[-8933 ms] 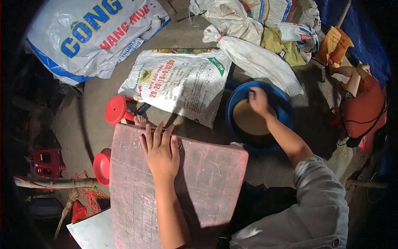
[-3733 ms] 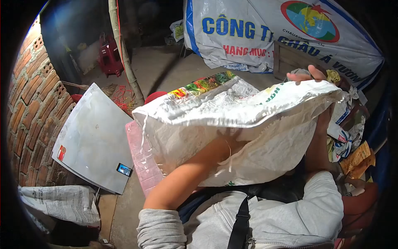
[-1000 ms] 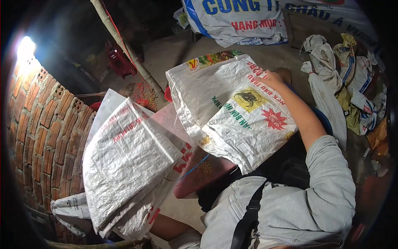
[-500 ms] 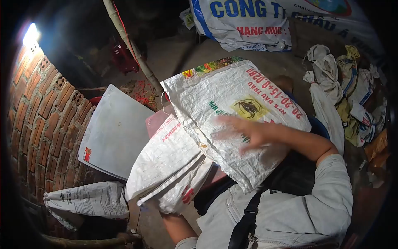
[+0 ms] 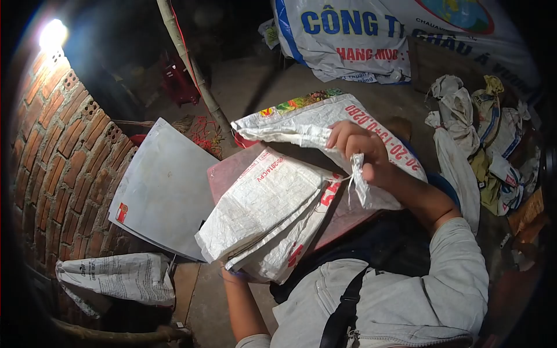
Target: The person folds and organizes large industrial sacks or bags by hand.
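In the middle lies a white woven NPK sack point(image 5: 371, 119) with red print. My right hand point(image 5: 358, 148) is closed on its near edge, which is bunched up and folded back on itself. Part of the bunched plastic hangs below my fingers. Left of it, a folded white woven sack point(image 5: 267, 203) with red lettering lies across a reddish flat surface point(image 5: 348, 223). My left hand point(image 5: 232, 275) reaches under the lower end of this folded sack. The sack covers its fingers, so its grip is hidden.
Grey-white sheets point(image 5: 159, 185) lean at the left by a brick wall point(image 5: 64, 174). A bamboo pole point(image 5: 194, 69) rises behind. Crumpled sacks point(image 5: 458, 110) lie at the right, and a large printed banner sheet point(image 5: 354, 35) at the back. A printed sack point(image 5: 119, 278) sits lower left.
My right hand, spread over the NPK sack before, now grips its edge and has folded it away from me, baring the reddish surface. The folded sack has shifted right.
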Demonstrator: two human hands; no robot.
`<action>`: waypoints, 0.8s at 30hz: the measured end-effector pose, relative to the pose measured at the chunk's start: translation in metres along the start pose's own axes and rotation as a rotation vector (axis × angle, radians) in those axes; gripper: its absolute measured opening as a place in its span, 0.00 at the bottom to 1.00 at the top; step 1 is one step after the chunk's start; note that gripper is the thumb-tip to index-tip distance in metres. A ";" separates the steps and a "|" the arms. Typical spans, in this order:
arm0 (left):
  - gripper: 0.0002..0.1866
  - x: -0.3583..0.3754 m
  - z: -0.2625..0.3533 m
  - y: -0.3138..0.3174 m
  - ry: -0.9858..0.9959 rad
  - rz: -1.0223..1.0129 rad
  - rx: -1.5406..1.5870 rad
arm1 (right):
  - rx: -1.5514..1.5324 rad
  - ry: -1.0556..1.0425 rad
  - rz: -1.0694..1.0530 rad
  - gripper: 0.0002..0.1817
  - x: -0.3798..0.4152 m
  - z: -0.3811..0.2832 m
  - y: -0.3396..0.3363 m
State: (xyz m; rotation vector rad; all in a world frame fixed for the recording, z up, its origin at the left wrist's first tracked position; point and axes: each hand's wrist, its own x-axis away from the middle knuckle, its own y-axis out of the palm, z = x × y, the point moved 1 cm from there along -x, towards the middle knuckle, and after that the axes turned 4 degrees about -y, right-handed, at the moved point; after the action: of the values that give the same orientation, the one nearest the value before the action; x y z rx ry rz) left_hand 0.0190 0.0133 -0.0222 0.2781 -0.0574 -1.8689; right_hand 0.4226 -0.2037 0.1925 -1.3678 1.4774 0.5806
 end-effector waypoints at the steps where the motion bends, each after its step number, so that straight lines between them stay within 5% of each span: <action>1: 0.21 -0.002 0.001 -0.002 -0.005 0.000 0.007 | -0.016 -0.023 -0.081 0.32 -0.005 0.000 -0.002; 3: 0.21 -0.009 0.003 -0.004 -0.008 -0.007 0.017 | -0.026 -0.052 -0.157 0.30 -0.014 0.001 -0.013; 5: 0.21 -0.011 0.002 -0.003 -0.021 -0.012 0.029 | -0.002 -0.056 -0.024 0.33 -0.024 0.006 -0.038; 7: 0.21 -0.008 -0.007 0.002 -0.049 -0.016 0.053 | -0.153 -0.359 0.343 0.34 -0.023 0.061 -0.108; 8: 0.21 -0.005 -0.013 0.007 -0.062 -0.016 0.071 | -0.147 -0.352 0.334 0.34 -0.027 0.048 -0.110; 11: 0.21 -0.008 -0.018 0.015 -0.073 -0.018 0.104 | 0.188 0.046 0.022 0.34 -0.045 -0.007 -0.094; 13: 0.21 -0.011 -0.014 0.011 -0.081 -0.020 0.103 | 0.353 0.012 -0.018 0.32 -0.045 0.003 -0.125; 17: 0.21 -0.008 -0.014 0.008 -0.123 -0.026 0.117 | 0.279 0.111 0.310 0.28 -0.058 0.024 -0.241; 18: 0.21 -0.008 -0.015 0.009 -0.133 -0.026 0.129 | 0.714 0.181 0.345 0.25 -0.058 0.017 -0.261; 20: 0.21 -0.007 -0.016 0.006 -0.149 -0.025 0.155 | 1.082 0.103 0.172 0.24 -0.060 0.031 -0.350; 21: 0.21 -0.013 -0.015 0.004 -0.155 -0.025 0.166 | 1.858 -0.132 -0.038 0.21 -0.066 0.015 -0.349; 22: 0.21 -0.011 0.003 0.009 -0.152 -0.029 0.169 | 2.086 -0.311 -0.354 0.21 -0.066 0.003 -0.373; 23: 0.23 -0.004 0.036 0.026 -0.209 -0.027 0.348 | 2.089 -0.305 -0.353 0.21 -0.068 -0.011 -0.370; 24: 0.27 0.001 0.052 0.032 -0.269 -0.027 0.530 | 2.235 0.148 -0.262 0.21 -0.072 -0.027 -0.369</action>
State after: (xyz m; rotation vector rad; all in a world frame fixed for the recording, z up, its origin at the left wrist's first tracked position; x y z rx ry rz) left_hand 0.0371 -0.0031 0.0340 0.3871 -0.7423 -1.8819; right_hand 0.7468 -0.2847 0.3660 0.2807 0.9919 -1.1764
